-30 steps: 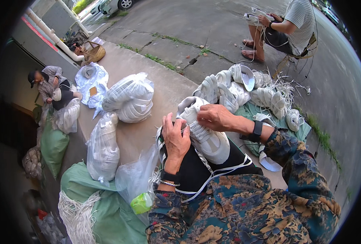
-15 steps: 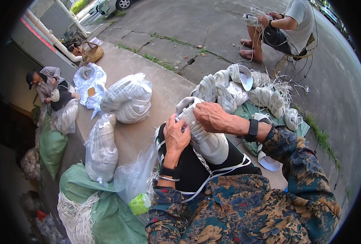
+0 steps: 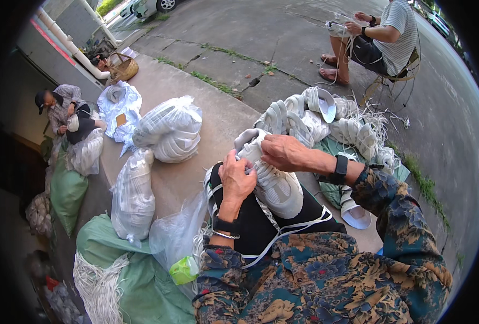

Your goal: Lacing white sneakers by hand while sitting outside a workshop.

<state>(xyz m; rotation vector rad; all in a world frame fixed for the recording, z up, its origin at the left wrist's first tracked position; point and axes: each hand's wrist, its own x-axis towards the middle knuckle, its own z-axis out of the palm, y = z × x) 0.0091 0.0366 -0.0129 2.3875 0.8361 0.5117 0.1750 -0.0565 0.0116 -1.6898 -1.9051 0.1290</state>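
A white sneaker (image 3: pixel 280 195) with light grey panels lies on my black-clad lap, toe toward me; whether it has a sole does not show. My left hand (image 3: pixel 237 177) is closed on the left side of its opening, thumb and fingers bent at the eyelet edge. From the right, my right hand (image 3: pixel 283 153) pinches the other side of the opening near the tongue, its fingertips partly hidden. Loose white laces (image 3: pixel 299 225) trail across my lap beneath the shoe. Any lace end between my fingers is too small to make out.
Several white shoes (image 3: pixel 299 116) are heaped ahead and right on green sacking. Plastic bags of shoes (image 3: pixel 169 129) stand left of my lap. A green sack (image 3: pixel 158 286) bears a bundle of white laces (image 3: pixel 96 286). Two other people sit working, one far left, one far right.
My right hand has shifted slightly right along the shoe's opening. My left hand has moved slightly right. The person at far right has raised one hand away from the shoe.
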